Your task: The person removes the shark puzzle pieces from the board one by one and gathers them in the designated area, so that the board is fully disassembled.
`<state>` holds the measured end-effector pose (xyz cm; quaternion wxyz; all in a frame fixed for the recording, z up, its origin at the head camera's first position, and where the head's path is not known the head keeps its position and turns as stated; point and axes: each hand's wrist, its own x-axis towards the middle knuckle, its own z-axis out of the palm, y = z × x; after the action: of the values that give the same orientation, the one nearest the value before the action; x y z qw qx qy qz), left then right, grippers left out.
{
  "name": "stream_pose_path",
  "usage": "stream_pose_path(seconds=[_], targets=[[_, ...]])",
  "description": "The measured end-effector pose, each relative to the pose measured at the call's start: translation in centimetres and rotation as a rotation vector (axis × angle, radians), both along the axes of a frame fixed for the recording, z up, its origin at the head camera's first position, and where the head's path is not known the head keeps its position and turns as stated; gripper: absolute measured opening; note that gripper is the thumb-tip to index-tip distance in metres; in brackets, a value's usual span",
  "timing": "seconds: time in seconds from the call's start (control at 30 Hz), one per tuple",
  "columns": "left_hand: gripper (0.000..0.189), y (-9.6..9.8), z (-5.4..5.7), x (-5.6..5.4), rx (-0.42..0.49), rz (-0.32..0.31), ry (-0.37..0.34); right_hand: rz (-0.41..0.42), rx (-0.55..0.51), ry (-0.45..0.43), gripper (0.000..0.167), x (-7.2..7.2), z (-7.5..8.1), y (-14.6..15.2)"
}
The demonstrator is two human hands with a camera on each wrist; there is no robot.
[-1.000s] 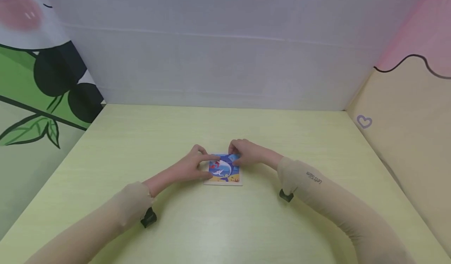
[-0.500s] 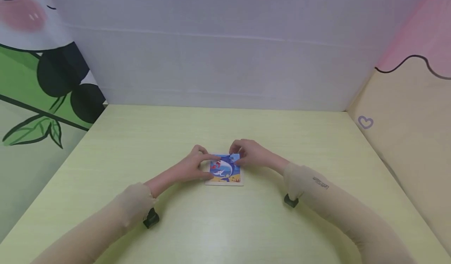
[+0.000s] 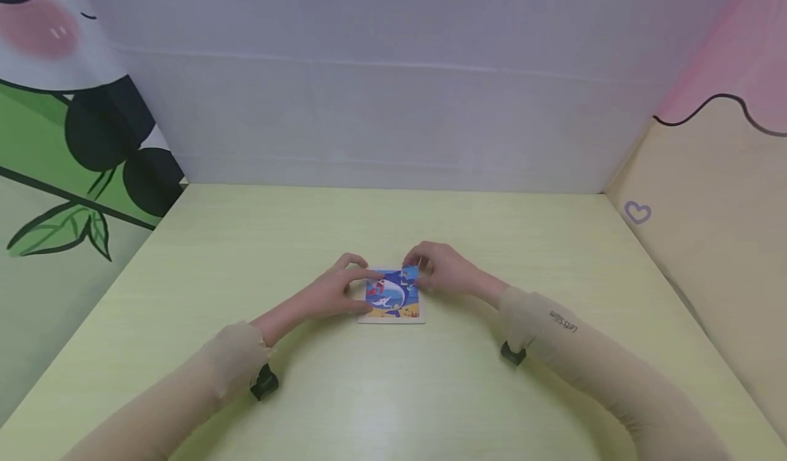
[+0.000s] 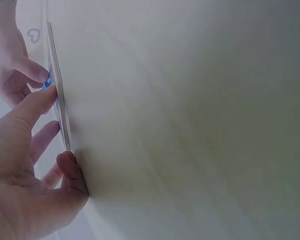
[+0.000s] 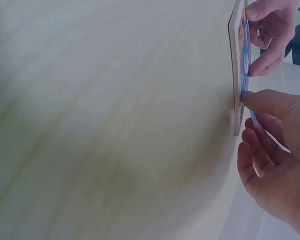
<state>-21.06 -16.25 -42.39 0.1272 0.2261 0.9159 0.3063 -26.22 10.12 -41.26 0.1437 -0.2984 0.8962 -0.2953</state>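
Roughly at the middle of the pale green worktop (image 3: 393, 393) lies a small square puzzle board (image 3: 391, 297) with a blue sea picture, flat on the surface, with bare worktop on every side of it out to the walls. Both hands meet over it. At its left edge, the left hand (image 3: 335, 290) rests with the forefinger stretched across the picture and the thumb against the near left corner, fingers fairly straight. At the far right corner, the right hand (image 3: 439, 268) has its fingers curled and pinches a small blue puzzle piece (image 3: 410, 274) just above the board. Both wrist views show the board edge-on only, as a thin slab (image 4: 57, 95) (image 5: 237, 75), so its picture is hard to make out there. Whether the piece touches the board cannot be told.
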Motion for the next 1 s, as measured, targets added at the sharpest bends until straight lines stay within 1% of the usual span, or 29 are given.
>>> stream_pose_path(seconds=[0.2, 0.3, 0.43, 0.57, 0.77, 1.0], targets=[[0.056, -0.1, -0.3, -0.2, -0.004, 0.004, 0.015, -0.048, 0.016, 0.024, 0.040, -0.3, 0.1, 0.9], [0.056, -0.1, -0.3, -0.1, -0.008, 0.003, 0.020, -0.070, 0.013, 0.015, 0.041, -0.7, 0.1, 1.9], [0.056, -0.1, -0.3, 0.0, -0.005, 0.007, 0.016, -0.090, 0.010, 0.007, 0.040, -1.3, -0.4, 3.7], [0.057, -0.1, -0.3, 0.0, 0.001, 0.009, 0.020, -0.091, 0.004, 0.010, 0.039, -2.2, -1.0, 6.0], [0.056, -0.2, -0.5, 0.1, 0.007, 0.020, 0.023, -0.113, -0.024, -0.005, 0.036, -3.6, -1.3, 10.2], [0.056, -0.1, -0.4, 0.3, 0.021, 0.030, 0.014, -0.163, -0.060, -0.029, 0.034, -4.5, -1.6, 15.5]])
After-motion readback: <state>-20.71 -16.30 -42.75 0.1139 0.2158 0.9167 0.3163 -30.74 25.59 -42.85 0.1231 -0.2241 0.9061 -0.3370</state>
